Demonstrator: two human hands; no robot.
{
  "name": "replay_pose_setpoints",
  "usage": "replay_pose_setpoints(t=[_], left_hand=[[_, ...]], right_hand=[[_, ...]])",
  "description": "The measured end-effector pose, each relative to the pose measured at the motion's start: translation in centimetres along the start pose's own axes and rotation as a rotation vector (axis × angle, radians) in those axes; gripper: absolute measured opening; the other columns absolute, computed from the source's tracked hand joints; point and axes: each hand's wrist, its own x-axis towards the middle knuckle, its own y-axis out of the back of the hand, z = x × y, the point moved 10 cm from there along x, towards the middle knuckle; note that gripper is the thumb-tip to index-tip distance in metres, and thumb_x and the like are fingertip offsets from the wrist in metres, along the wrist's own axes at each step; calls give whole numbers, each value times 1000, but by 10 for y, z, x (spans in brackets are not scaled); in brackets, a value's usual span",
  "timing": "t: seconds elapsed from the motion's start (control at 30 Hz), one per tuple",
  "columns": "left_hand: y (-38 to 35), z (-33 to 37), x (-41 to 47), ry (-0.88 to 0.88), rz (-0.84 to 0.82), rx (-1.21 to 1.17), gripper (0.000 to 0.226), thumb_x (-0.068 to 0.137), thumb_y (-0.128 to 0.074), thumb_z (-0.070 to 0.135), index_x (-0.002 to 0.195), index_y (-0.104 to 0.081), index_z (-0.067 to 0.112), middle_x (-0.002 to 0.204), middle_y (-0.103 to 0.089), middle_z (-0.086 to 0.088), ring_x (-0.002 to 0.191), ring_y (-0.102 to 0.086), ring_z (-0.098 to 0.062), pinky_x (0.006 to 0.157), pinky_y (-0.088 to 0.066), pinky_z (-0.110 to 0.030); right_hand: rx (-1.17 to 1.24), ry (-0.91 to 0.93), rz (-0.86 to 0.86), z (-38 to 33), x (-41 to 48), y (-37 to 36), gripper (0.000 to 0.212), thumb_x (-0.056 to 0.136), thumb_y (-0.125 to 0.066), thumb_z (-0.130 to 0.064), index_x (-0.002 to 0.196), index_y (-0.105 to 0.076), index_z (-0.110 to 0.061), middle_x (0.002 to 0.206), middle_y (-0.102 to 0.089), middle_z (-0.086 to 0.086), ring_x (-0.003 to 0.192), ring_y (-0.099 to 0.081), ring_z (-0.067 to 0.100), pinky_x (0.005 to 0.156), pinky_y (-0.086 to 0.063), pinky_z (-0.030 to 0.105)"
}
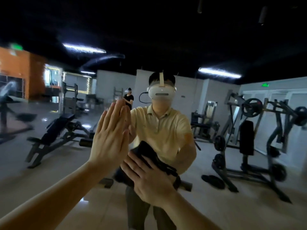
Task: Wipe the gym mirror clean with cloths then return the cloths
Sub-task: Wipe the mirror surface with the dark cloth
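- Step in hand, as judged: the wiping pass on the mirror (pixel 191 205). The return of the cloths is not yet begun.
- Left hand (pixel 109 135): open, fingers straight and together, palm flat on the glass, fingertips meeting those of its own reflection. It holds nothing (it appears to serve as a brace).
- Right hand (pixel 149 178): open, fingers spread and laid flat over the dark cloth (pixel 144 148), pressing it against the glass. It lies below and to the right of the left hand, near it but apart.
- Cloth: bunched between the right palm and the mirror, with a fold showing beyond the fingertips. Only one cloth can be made out; where any second cloth lies cannot be told.
- Procedure: palm pressure should be even, so that the whole pad of cloth bears on the glass and not the fingertips alone.
- Strokes should overlap and run from above the right hand downward, so loosened dirt is not dragged over finished glass.
- The bare left palm is likely to leave a print. The area under it should be wiped last, once that hand is lifted.
- The cloth should be refolded to a fresh face if it smears (streaks are hard to judge here, as the reflected room is dim).
- To the right of both hands the glass reflects a weight machine (pixel 249 138). That zone probably calls for a sideways step.
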Motion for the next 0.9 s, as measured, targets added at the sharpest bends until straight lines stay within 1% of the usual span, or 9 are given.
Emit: replay_pose_setpoints(t=[0.1, 0.27, 0.37, 0.47, 0.6, 0.7, 0.73, 0.83, 0.9], left_hand=[[-14, 8, -16, 8, -27, 27, 69, 108, -33, 32, 165, -12, 0, 175, -3, -19, 163, -5, -33, 130, -14, -58], [-38, 13, -18, 84, -43, 105, 87, 106, -35, 52, 165, -3, -2, 174, 3, -22, 162, 3, -35, 132, 1, -50], [-42, 9, -19, 71, -22, 111, 87, 106, -33, 54, 165, -1, -1, 174, 5, -21, 162, 3, -35, 132, 1, -50], [-44, 5, -20, 58, -18, 99, 85, 107, -32, 52, 166, 1, 1, 174, 7, -19, 162, 4, -35, 132, 0, -52], [-42, 5, -20, 46, -38, 100, 80, 109, -25, 50, 166, 2, 1, 174, 6, -21, 162, 5, -34, 132, 1, -51], [-39, 5, -21, 54, -67, 107, 83, 108, -31, 49, 165, 2, 0, 174, 5, -22, 162, 7, -33, 132, 2, -49], [-39, 6, -21, 57, -82, 111, 84, 107, -33, 50, 165, 2, 0, 174, 5, -22, 162, 8, -33, 132, 1, -49], [-35, 8, -22, 62, -94, 105, 86, 107, -36, 51, 165, 0, -1, 174, 6, -21, 162, 8, -31, 132, 2, -47], [-29, 11, -24, 61, -72, 78, 84, 107, -38, 48, 166, -1, 0, 174, 5, -20, 163, 7, -29, 132, 5, -43]], right_hand=[[-105, 3, -10, 48, -27, 20, 70, 104, -43, -43, 166, -21, -20, 173, -2, 5, 161, 9, 22, 129, 8, 44], [-145, -776, 335, 245, -50, 124, 68, 105, -38, -37, 166, -18, -14, 174, -12, 12, 162, -6, 27, 131, -5, 52], [-116, -960, 459, 240, -53, 123, 67, 107, -33, -36, 166, -15, -9, 174, -9, 15, 161, -5, 30, 130, -8, 55], [-49, -780, 362, 144, -45, 61, 70, 108, -33, -38, 167, -7, -10, 175, -1, 14, 162, -2, 30, 130, -3, 55], [-46, -208, 6, -3, -71, -21, 80, 99, -54, -38, 167, -18, -17, 176, 0, 5, 162, 1, 23, 130, 1, 45], [-68, -88, -36, 29, -71, -4, 74, 100, -50, -37, 166, -21, -20, 174, -10, 4, 161, 3, 23, 129, 0, 45], [-83, -173, 23, 62, -64, 17, 73, 101, -47, -38, 165, -19, -19, 173, -9, 5, 161, 2, 24, 129, -1, 47], [-90, -691, 290, 194, -63, 88, 69, 105, -41, -35, 166, -15, -15, 174, -9, 10, 162, -4, 25, 130, -4, 52], [-85, -959, 433, 236, -68, 116, 67, 105, -40, -32, 165, -19, -10, 173, -14, 14, 161, -9, 29, 130, -9, 53]])
